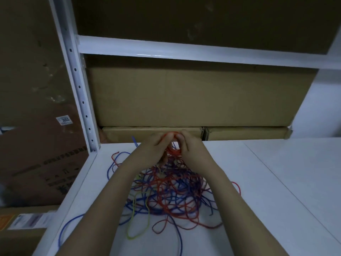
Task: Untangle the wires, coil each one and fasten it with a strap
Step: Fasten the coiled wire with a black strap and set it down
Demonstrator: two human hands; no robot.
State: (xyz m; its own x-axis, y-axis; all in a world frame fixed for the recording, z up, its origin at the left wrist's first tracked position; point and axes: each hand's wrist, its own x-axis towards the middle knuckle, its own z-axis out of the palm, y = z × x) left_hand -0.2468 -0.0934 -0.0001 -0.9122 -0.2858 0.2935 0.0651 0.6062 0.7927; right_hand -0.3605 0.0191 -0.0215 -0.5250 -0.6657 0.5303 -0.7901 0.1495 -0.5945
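Observation:
A tangled heap of red, blue and yellow-green wires point(171, 193) lies on the white table point(276, 182) between my forearms. My left hand point(153, 150) and my right hand point(186, 146) meet above the far side of the heap. Both pinch a small coil of red wire point(171, 143), whose loop arches between my fingertips and hangs down bunched between my palms. A yellow-green wire point(137, 215) loops out toward the near edge. One blue wire point(68, 224) trails over the table's left edge. No strap is visible.
A white metal shelf post point(81, 100) stands at the table's far left corner, with a white crossbeam point(184, 50) above. Flat cardboard boxes point(184, 100) are stacked right behind my hands. More cartons sit to the left, below table level.

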